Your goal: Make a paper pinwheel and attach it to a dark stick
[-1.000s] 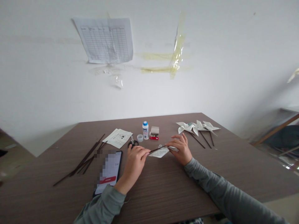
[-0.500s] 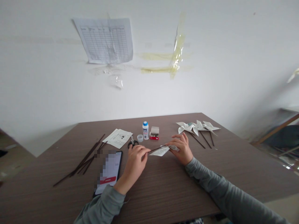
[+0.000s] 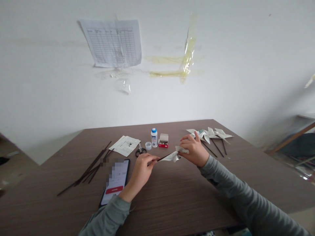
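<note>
My left hand [image 3: 142, 167] is closed, pinching a thin dark stick [image 3: 163, 158] between thumb and fingertips. At the stick's far end, over the middle of the table, is a printed-paper pinwheel [image 3: 170, 157] with folded blades. My right hand [image 3: 195, 152] pinches a blade on the pinwheel's right side, with one finger raised. Its thumb is mostly hidden. Just beyond my left hand lie black-handled scissors [image 3: 140, 151]. Behind my right hand several finished pinwheels [image 3: 210, 132] on dark sticks lie on the table.
A white bottle with a blue cap [image 3: 154, 137], a red box of small pins [image 3: 163, 141] and a small clear cup [image 3: 148, 146] stand at the back. Left are printed paper sheets [image 3: 124, 146], loose dark sticks [image 3: 85, 173] and a phone [image 3: 114, 183] on the brown table [image 3: 172, 203].
My right hand has turned and shifted slightly right, with one finger lifting. The pinwheel has rotated, so its blades now stand up more. My left hand keeps its pinch on the stick.
</note>
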Motion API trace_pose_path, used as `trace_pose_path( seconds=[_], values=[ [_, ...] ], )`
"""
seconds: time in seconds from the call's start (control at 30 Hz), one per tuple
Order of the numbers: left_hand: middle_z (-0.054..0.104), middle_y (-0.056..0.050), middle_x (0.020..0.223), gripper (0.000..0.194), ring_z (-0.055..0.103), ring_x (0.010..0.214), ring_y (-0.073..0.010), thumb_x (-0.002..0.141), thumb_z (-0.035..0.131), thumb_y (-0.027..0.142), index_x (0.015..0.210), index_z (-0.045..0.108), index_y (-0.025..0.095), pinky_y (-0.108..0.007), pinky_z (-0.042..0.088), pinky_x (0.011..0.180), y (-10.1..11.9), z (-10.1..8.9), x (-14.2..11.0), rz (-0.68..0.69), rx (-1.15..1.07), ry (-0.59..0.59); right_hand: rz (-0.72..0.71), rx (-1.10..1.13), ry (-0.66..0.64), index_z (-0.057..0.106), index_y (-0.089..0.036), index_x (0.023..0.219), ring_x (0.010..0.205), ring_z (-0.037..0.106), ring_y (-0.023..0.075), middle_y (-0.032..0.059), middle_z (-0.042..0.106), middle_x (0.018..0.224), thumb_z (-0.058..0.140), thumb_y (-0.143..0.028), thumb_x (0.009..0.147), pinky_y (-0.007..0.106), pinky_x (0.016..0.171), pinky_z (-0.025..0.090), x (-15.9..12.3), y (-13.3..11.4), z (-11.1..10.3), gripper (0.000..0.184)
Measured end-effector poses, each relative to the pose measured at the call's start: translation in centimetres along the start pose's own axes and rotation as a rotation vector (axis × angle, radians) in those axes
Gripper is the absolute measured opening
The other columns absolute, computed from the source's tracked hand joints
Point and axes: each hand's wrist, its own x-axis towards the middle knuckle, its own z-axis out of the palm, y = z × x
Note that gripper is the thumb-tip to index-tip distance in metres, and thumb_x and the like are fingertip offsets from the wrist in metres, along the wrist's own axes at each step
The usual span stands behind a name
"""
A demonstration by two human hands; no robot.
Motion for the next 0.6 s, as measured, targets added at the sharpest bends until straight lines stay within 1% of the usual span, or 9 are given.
trace_pose_path(
  seconds=[0.1, 0.13, 0.2, 0.27, 0.33, 0.4, 0.47, 0.57, 0.6],
  values=[
    [0.102, -0.009, 0.121, 0.036, 0.095, 0.126, -0.0351, 0.106, 0.084, 0.002, 0.117, 0.105, 0.029, -0.053, 0.074, 0.123, 0.1, -0.1, 0.1, -0.027, -0.033, -0.015, 0.096, -0.021, -0.212, 0.096, -0.031, 0.097, 0.148, 0.081, 0.0424, 0.009, 0.098, 0.123, 0.099, -0.028, 0.107, 0.096, 0.151, 0.029, 2.0, -1.2, -2.0, 0.011],
    [0.102, -0.009, 0.121, 0.035, 0.095, 0.127, -0.0353, 0.105, 0.084, 0.002, 0.115, 0.105, 0.029, -0.053, 0.073, 0.124, 0.1, -0.1, 0.1, -0.04, -0.035, -0.018, 0.133, -0.028, -0.279, 0.097, -0.03, 0.097, 0.151, 0.08, 0.0431, 0.0094, 0.098, 0.125, 0.099, -0.028, 0.107, 0.096, 0.152, 0.028, 2.6, -1.6, -2.5, 0.011],
    [0.102, -0.009, 0.122, 0.034, 0.095, 0.128, -0.0357, 0.105, 0.084, 0.001, 0.112, 0.104, 0.028, -0.053, 0.073, 0.124, 0.2, -0.2, 0.2, -0.07, -0.026, -0.027, 0.185, -0.04, -0.395, 0.098, -0.03, 0.097, 0.156, 0.077, 0.0433, 0.0099, 0.098, 0.131, 0.1, -0.03, 0.107, 0.089, 0.154, 0.031, 3.9, -2.2, -3.2, 0.009],
    [0.102, -0.009, 0.123, 0.034, 0.095, 0.129, -0.0361, 0.105, 0.084, 0.001, 0.111, 0.104, 0.028, -0.052, 0.073, 0.124, 0.4, -0.3, 0.2, -0.1, -0.005, -0.044, 0.219, -0.062, -0.466, 0.1, -0.032, 0.099, 0.16, 0.075, 0.0427, 0.0092, 0.098, 0.134, 0.1, -0.032, 0.106, 0.081, 0.155, 0.036, 5.0, -2.8, -3.5, 0.007],
    [0.103, -0.01, 0.124, 0.035, 0.096, 0.131, -0.0367, 0.105, 0.082, 0.001, 0.111, 0.104, 0.028, -0.052, 0.073, 0.125, 0.5, -0.4, 0.3, -0.127, 0.018, -0.067, 0.243, -0.078, -0.52, 0.102, -0.034, 0.102, 0.162, 0.074, 0.0428, 0.0086, 0.098, 0.135, 0.101, -0.033, 0.105, 0.074, 0.154, 0.041, 6.0, -3.0, -3.3, 0.003],
    [0.103, -0.011, 0.124, 0.035, 0.095, 0.132, -0.0374, 0.106, 0.082, 0.001, 0.111, 0.105, 0.027, -0.052, 0.072, 0.126, 0.7, -0.4, 0.4, -0.151, 0.038, -0.087, 0.265, -0.086, -0.566, 0.104, -0.034, 0.105, 0.163, 0.075, 0.0445, 0.0088, 0.099, 0.135, 0.102, -0.033, 0.103, 0.071, 0.154, 0.043, 6.8, -3.1, -2.9, 0.003],
    [0.103, -0.012, 0.124, 0.033, 0.095, 0.132, -0.038, 0.106, 0.083, 0.002, 0.11, 0.105, 0.026, -0.052, 0.072, 0.125, 0.7, -0.4, 0.4, -0.177, 0.059, -0.105, 0.297, -0.096, -0.606, 0.105, -0.032, 0.109, 0.161, 0.079, 0.0464, 0.0098, 0.1, 0.136, 0.105, -0.033, 0.099, 0.072, 0.154, 0.043, 7.4, -3.0, -2.2, 0.01],
    [0.103, -0.012, 0.124, 0.032, 0.095, 0.133, -0.0386, 0.105, 0.084, 0.003, 0.11, 0.105, 0.027, -0.051, 0.072, 0.125, 0.6, -0.3, 0.4, -0.207, 0.095, -0.134, 0.342, -0.107, -0.674, 0.106, -0.031, 0.116, 0.157, 0.083, 0.0475, 0.0113, 0.1, 0.136, 0.106, -0.034, 0.097, 0.075, 0.156, 0.038, 8.2, -2.9, -1.0, 0.02],
    [0.103, -0.012, 0.124, 0.032, 0.095, 0.133, -0.0389, 0.105, 0.085, 0.003, 0.109, 0.106, 0.027, -0.053, 0.071, 0.127, 0.5, -0.2, 0.4, -0.216, 0.108, -0.143, 0.345, -0.103, -0.698, 0.106, -0.031, 0.118, 0.156, 0.084, 0.0479, 0.0113, 0.1, 0.136, 0.107, -0.036, 0.097, 0.076, 0.156, 0.037, 8.4, -2.8, -0.7, 0.022]
  ],
)
